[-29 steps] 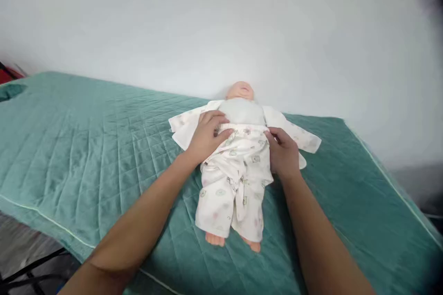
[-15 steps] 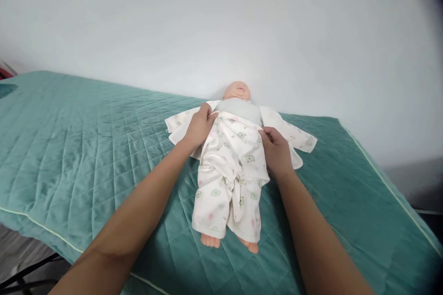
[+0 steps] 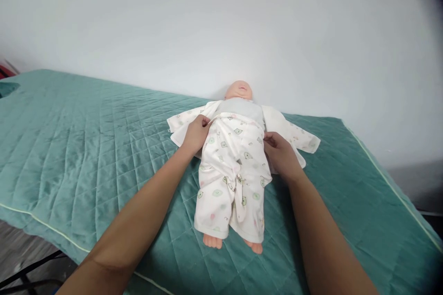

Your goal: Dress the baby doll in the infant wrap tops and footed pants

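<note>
A baby doll (image 3: 240,91) lies on its back on a green quilted mattress (image 3: 86,138), head toward the wall. It wears white printed trousers (image 3: 230,175), and an open white printed top (image 3: 294,136) is spread under it. The grey torso shows above the waistband, and two bare feet stick out at the bottom. My left hand (image 3: 196,133) is closed on the left side of the trouser waistband. At the waistband's right side, my right hand (image 3: 281,154) pinches the fabric.
A pale wall runs right behind the doll's head. The mattress edge with light piping drops off at the front left, with dark frame legs below (image 3: 20,276). The mattress's right edge slants away at the far right.
Both hands drew the trouser waistband up the doll's torso, from the belly to the chest. The left hand shifted from lying over the waistband to gripping its side.
</note>
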